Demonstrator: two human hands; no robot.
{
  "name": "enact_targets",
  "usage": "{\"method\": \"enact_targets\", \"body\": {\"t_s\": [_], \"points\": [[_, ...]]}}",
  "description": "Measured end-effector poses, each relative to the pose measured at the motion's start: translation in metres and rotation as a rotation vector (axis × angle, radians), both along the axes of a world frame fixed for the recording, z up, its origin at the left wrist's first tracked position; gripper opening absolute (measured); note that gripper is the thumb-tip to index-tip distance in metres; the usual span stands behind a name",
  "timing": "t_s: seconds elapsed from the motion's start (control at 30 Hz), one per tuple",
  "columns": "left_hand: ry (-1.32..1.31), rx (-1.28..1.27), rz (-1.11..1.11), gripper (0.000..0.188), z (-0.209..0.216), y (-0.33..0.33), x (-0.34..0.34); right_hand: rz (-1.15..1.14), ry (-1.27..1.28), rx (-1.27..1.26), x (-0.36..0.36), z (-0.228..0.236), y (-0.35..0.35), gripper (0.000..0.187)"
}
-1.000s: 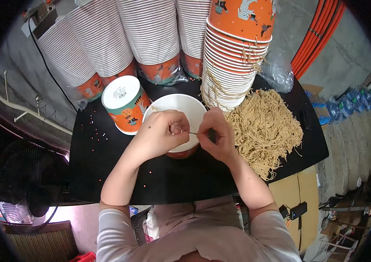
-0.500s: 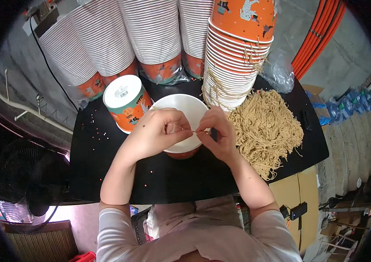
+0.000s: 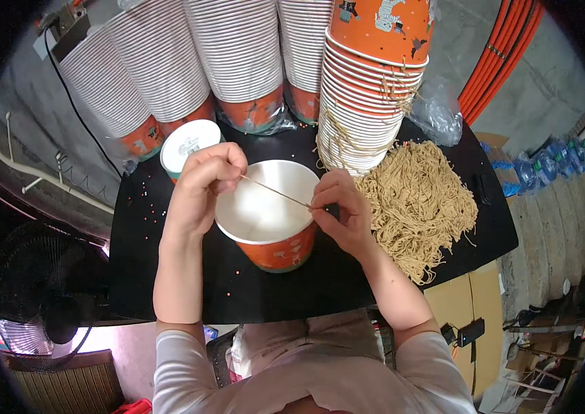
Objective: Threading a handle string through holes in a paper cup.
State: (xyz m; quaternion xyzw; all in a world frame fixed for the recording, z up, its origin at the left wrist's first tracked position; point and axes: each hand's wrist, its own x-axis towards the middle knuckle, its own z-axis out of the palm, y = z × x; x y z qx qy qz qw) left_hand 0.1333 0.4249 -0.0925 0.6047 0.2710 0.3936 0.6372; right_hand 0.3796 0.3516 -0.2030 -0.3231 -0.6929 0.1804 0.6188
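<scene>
A thin tan cord (image 3: 276,192) runs taut between my hands, sloping down to the right across the mouth of an orange paper bucket (image 3: 275,252) with a white inside. My left hand (image 3: 204,181) pinches its upper left end. At the bucket's right rim, my right hand (image 3: 345,210) pinches the other end; whether the cord passes through the bucket wall there is hidden by the fingers. Just right of that hand lies a heap of tan cords (image 3: 420,210). An upside-down bucket (image 3: 189,146) stands behind my left hand, partly covered by it.
A tall stack of nested buckets (image 3: 365,103), with cords hanging off it, rises behind the heap. More stacks in clear plastic (image 3: 234,62) line the back of the black table (image 3: 189,290). Small beads dot its left side. A fan (image 3: 44,297) stands at the left.
My left hand has drawn away from the right, up and to the left, stretching the cord between them. The bucket has shifted nearer and slightly left. My right hand has hardly moved.
</scene>
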Motion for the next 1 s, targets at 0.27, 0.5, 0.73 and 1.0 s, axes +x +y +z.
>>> {"method": "enact_targets", "body": {"t_s": [0.27,0.5,0.73,1.0], "points": [[0.036,0.007,-0.048,0.015,-0.002,-0.007,0.007,0.034,-0.054,-0.085,-0.001,0.001,0.001,0.017],[0.112,0.045,-0.110,0.020,0.004,-0.013,0.006,0.121,-0.089,-0.113,0.003,-0.001,0.003,0.015],[0.183,0.143,-0.046,0.016,0.008,-0.017,0.004,0.205,-0.087,-0.091,0.003,0.005,0.002,0.012],[0.107,0.158,-0.011,0.015,0.006,-0.014,0.004,0.189,-0.141,-0.054,0.005,0.002,0.005,0.017]]}}
